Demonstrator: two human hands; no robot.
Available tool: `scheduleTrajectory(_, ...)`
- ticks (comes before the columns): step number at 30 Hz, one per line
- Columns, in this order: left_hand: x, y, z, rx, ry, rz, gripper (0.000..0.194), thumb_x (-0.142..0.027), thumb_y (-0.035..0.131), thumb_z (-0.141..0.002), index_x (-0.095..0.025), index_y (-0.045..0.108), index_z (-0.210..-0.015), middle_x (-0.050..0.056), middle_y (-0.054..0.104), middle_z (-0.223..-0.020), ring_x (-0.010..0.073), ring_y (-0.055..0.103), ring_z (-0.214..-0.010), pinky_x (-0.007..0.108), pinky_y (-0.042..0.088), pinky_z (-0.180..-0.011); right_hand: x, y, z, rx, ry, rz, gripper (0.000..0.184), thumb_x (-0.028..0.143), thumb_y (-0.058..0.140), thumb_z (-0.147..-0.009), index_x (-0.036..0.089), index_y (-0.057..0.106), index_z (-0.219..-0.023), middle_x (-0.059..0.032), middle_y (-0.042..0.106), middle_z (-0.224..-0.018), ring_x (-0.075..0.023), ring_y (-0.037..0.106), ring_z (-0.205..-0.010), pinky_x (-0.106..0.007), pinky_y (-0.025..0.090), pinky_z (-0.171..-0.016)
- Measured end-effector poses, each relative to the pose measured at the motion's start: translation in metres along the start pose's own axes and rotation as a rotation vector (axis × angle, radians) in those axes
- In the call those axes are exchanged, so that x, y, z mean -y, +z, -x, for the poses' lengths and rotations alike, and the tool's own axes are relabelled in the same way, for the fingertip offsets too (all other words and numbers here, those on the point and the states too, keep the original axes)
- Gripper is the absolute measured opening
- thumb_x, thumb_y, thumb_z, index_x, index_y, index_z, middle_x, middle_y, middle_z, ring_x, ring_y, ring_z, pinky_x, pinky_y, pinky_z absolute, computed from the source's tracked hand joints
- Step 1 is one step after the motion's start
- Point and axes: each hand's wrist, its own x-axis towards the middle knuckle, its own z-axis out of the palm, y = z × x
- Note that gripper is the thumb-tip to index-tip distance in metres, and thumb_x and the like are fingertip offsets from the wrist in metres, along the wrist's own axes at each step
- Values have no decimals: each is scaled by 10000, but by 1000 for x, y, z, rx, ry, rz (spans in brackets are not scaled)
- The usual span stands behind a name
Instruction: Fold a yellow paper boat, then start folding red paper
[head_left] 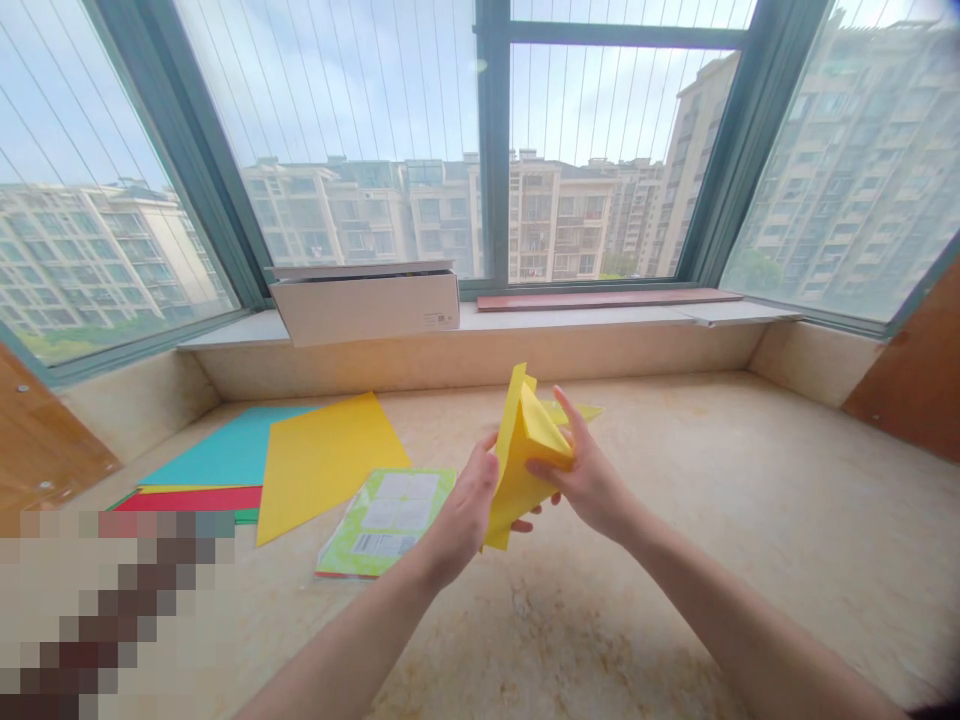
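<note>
- A folded yellow paper shape with creased, raised flaps (517,478) is held above the pale, mottled stone ledge (750,500), around the middle of the scene.
- The left hand (469,497) grips its left side, thumb upward, other fingertips showing beneath.
- The right hand (590,470) also grips it: thumb pressed on the near face, index finger stretched up beside the right edge.
- Behind the right hand shows a pointed yellow piece (591,411); I cannot tell whether it is joined to the folded paper.
- To the left lies a green, plastic-wrapped packet (386,514) with a white barcode label, its print too small to read; the left hand and forearm partly cover it.
- Farther left, a flat yellow sheet (330,460) overlaps a light-blue sheet (217,455) and a red sheet (199,499).
- A pixelated patch hides the near left corner.
- On the far sill, a white cardboard box (367,308) bears tiny unreadable print at lower right; a long reddish board (600,298) lies to its right.
</note>
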Motion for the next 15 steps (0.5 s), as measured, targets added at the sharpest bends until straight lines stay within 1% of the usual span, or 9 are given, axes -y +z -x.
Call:
scheduleTrajectory(1, 0, 0, -1, -30, -18, 8, 752, -729, 401, -967, -228, 292, -1518, 148, 722, -1106, 235, 731, -844, 350, 599, -706, -3, 0, 1, -9, -68, 70, 829, 385, 730, -889, 401, 285, -1589, -38, 656, -1030, -149, 620, -624, -278, 532, -467)
scheduleTrajectory(2, 1, -1, -2, -58, -31, 18, 730, -722, 392, -974, -229, 306, -1507, 142, 730, -1097, 229, 737, -811, 342, 594, -689, -5, 0, 2, -9, -149, 155, 706, 407, 718, -904, 397, 408, -1539, -56, 652, -1076, -168, 639, -691, -303, 561, -517)
scheduleTrajectory(4, 2, -1, -3, -79, -54, 42, 694, -716, 386, -979, -226, 356, -1470, 141, 731, -1114, 227, 746, -773, 335, 586, -664, -6, -2, 3, 1, -299, 304, 485, 468, 685, -929, 356, 616, -1396, -86, 636, -1153, -227, 665, -874, -377, 604, -674)
scheduleTrajectory(6, 3, 0, -3, -72, -72, 68, 670, -718, 375, -980, -195, 435, -1395, 146, 732, -1102, 235, 752, -778, 336, 586, -663, -5, -4, 3, -7, -378, 370, 412, 517, 615, -966, 316, 695, -1316, -107, 623, -1204, -272, 651, -1021, -446, 589, -824)
scheduleTrajectory(7, 3, 1, -3, -66, -78, 72, 658, -718, 379, -979, -179, 469, -1346, 148, 733, -1086, 240, 755, -795, 337, 589, -672, -4, -3, 3, -22, -387, 377, 410, 525, 571, -989, 302, 705, -1306, -111, 624, -1207, -278, 644, -1047, -461, 576, -859)
scheduleTrajectory(8, 3, 2, -2, -59, -82, 69, 644, -718, 394, -975, -170, 489, -1299, 146, 734, -1068, 243, 758, -806, 336, 590, -682, -3, -3, 3, -37, -389, 379, 408, 521, 531, -1010, 292, 713, -1295, -113, 629, -1195, -272, 645, -1039, -460, 571, -863)
scheduleTrajectory(10, 4, 3, -1, -41, -77, 48, 612, -717, 451, -958, -179, 481, -1248, 135, 730, -1058, 239, 762, -808, 328, 590, -687, -2, 1, 4, -68, -396, 390, 390, 486, 477, -1041, 281, 729, -1256, -107, 643, -1143, -251, 649, -983, -429, 573, -820)
scheduleTrajectory(12, 6, 3, -1, -10, -60, 19, 613, -717, 529, -924, -201, 437, -1240, 121, 722, -1062, 236, 765, -792, 320, 588, -674, -2, 5, 6, -112, -404, 398, 345, 438, 474, -1051, 278, 736, -1207, -90, 654, -1065, -228, 645, -910, -384, 571, -754)
scheduleTrajectory(15, 11, 2, -3, 14, -28, -17, 622, -703, 595, -894, -204, 404, -1213, 108, 713, -1031, 233, 762, -760, 308, 581, -634, -3, 12, 10, -179, -409, 401, 263, 371, 501, -1047, 271, 729, -1134, -59, 653, -956, -195, 633, -799, -326, 549, -661)
